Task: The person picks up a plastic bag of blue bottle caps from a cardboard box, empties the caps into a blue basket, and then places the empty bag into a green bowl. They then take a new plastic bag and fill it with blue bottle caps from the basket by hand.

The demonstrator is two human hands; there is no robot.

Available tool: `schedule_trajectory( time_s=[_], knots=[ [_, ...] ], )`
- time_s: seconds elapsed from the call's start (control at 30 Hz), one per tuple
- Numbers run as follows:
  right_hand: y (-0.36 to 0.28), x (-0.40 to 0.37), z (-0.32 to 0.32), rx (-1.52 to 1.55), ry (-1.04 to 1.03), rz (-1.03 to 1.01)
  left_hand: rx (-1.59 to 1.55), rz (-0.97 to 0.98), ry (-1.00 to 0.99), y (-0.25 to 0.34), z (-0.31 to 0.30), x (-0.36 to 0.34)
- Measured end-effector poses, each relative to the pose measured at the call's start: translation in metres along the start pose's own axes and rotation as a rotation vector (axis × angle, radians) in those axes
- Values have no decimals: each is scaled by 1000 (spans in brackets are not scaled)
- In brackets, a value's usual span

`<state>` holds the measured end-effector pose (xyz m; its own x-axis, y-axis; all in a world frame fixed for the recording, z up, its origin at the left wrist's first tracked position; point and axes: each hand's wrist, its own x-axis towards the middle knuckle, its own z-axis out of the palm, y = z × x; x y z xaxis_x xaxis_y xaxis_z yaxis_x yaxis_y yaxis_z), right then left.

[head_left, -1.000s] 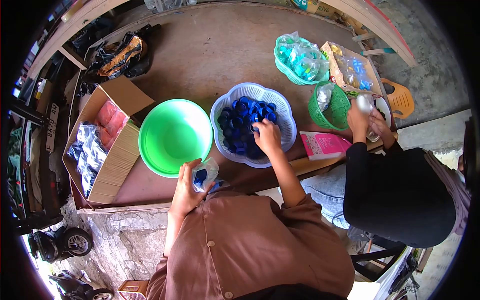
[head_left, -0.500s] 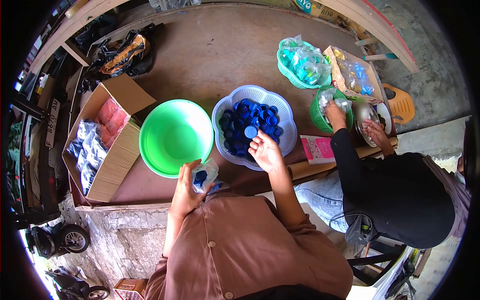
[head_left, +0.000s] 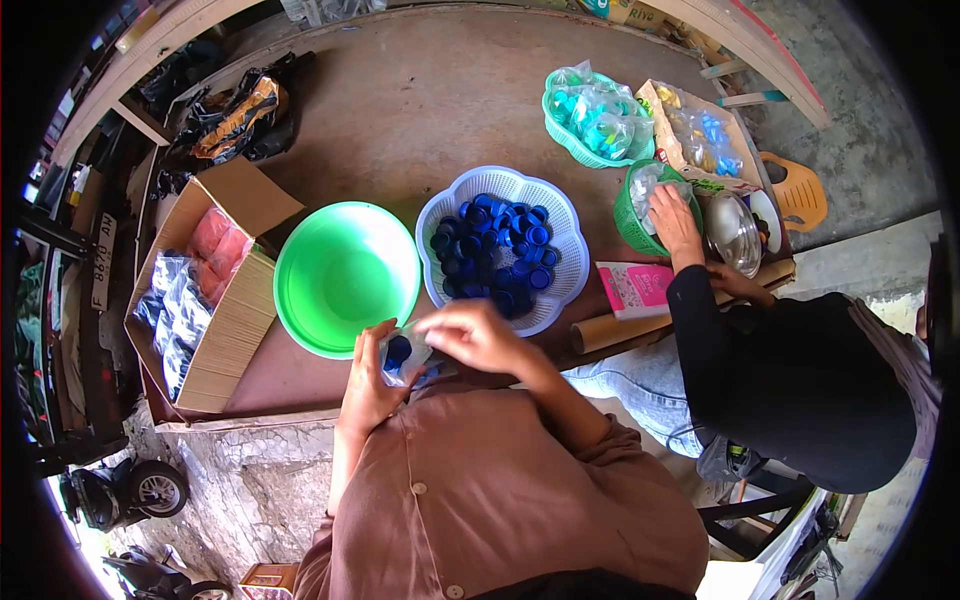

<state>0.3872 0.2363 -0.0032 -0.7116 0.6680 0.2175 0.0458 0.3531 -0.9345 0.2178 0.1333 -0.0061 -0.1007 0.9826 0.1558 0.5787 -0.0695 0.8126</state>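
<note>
My left hand [head_left: 367, 385] is closed around a small clear plastic bag [head_left: 410, 362], holding its mouth up near my chest. Through the plastic, blue bottle caps [head_left: 398, 350] show inside. Right at the bag's mouth is my right hand [head_left: 475, 335], smeared by motion; whether anything is between its fingers is hidden. Just beyond it stands a lavender plastic basket [head_left: 570, 225] with many loose blue caps [head_left: 505, 235] in it. To the left of the basket, a green basin [head_left: 345, 275] sits close behind my left hand.
At left is a cardboard box [head_left: 232, 325] with bagged red and blue items. Black plastic [head_left: 250, 115] lies behind it. On the right are a teal basket [head_left: 598, 125] of bags, a carton [head_left: 700, 135] and a pink packet [head_left: 638, 290]. A co-worker's hand [head_left: 675, 225] reaches into a green basket [head_left: 635, 232].
My right hand, which held a blue cap over the lavender basket, has moved left and down to the bag. My left hand keeps the bag in place. The co-worker's other hand has drawn back.
</note>
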Motion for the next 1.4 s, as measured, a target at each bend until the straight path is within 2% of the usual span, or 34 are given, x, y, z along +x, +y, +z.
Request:
schedule_trajectory(
  time_s=[0.03,0.07,0.13,0.17,0.27,0.4,0.53,0.6,0.63,0.67,0.73,0.77,0.87,0.93,1.0,1.07,1.13,1.17,1.2,1.3,1.33,1.4],
  knots=[
    [21,1,-13,-60,142,-10,2,4,2,2,0,0],
    [35,1,-31,-176,258,159,0,4,4,2,0,0],
    [89,-7,-68,-765,428,209,-20,-4,-9,2,0,-1],
    [92,-9,-81,-928,439,307,-20,-2,-7,2,0,-1],
    [104,-10,-96,-1120,378,516,11,-19,-22,2,-2,-1],
    [115,-12,-100,-1159,306,596,6,-15,-20,1,-3,-2],
    [112,-23,-102,-987,389,536,24,-16,-1,3,-4,-3],
    [96,-26,-104,-841,498,275,29,-18,1,3,-3,-3],
    [94,-27,-104,-586,541,369,36,-17,2,3,-3,-3],
    [92,-28,-103,-588,542,368,34,-15,2,4,-3,-2],
    [89,-33,-100,29,630,287,29,-13,-8,5,-3,-2],
    [83,-34,-97,112,616,259,29,-11,-9,4,-2,-2],
    [56,-33,-74,251,568,272,-12,-23,6,3,-1,-2],
    [19,-23,-44,94,427,100,-35,-12,24,2,0,-3],
    [-3,-11,-10,-143,199,-97,-35,17,35,0,2,-3],
    [7,-11,31,-269,24,-92,-37,48,43,-5,5,-5],
    [34,-16,63,-236,-150,160,31,108,-32,-13,4,-8],
    [35,-17,66,-207,-109,62,19,97,-33,-7,2,-9],
    [10,-14,52,-141,-31,25,-12,156,29,-8,2,-14],
    [-12,-11,37,-128,77,-1,-29,319,154,-7,1,-17],
    [-20,-17,28,-41,-14,155,-24,321,156,-12,2,-19],
    [-12,-26,27,450,-109,299,-214,10,-97,-12,1,-20]
  ],
)
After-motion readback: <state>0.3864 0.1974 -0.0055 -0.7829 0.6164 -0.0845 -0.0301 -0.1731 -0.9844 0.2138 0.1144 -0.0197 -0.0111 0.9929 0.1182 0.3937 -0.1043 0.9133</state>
